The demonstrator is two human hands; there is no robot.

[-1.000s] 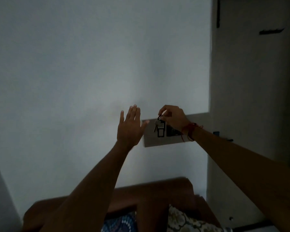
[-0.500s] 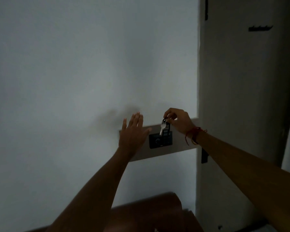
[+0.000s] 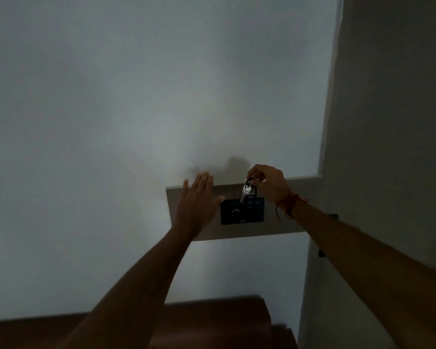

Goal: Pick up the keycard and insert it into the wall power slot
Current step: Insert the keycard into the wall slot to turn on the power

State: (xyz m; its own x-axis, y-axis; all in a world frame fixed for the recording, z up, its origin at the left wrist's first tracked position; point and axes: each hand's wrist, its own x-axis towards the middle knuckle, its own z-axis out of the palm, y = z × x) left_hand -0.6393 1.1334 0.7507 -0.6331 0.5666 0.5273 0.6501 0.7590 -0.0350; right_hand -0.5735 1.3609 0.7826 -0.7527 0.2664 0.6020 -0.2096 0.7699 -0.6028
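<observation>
A black wall power slot unit (image 3: 242, 211) with a round knob is mounted on a pale wooden panel (image 3: 275, 222) on the wall. My right hand (image 3: 269, 183) pinches the key ring at the top of the keycard (image 3: 251, 193), whose dark lower part stands in the top of the unit; a silver key (image 3: 244, 193) dangles from the ring. My left hand (image 3: 198, 205) is flat and open, fingers apart, against the panel just left of the unit. The room is dim.
A white wall fills the left and top. A door or wall edge (image 3: 388, 147) runs down the right, with a dark handle (image 3: 334, 216) behind my right forearm. Brown wooden furniture (image 3: 217, 321) sits below.
The view has moved closer and tilted up. My right hand has lowered the keycard into the top of the black unit. My left hand has stayed spread beside it.
</observation>
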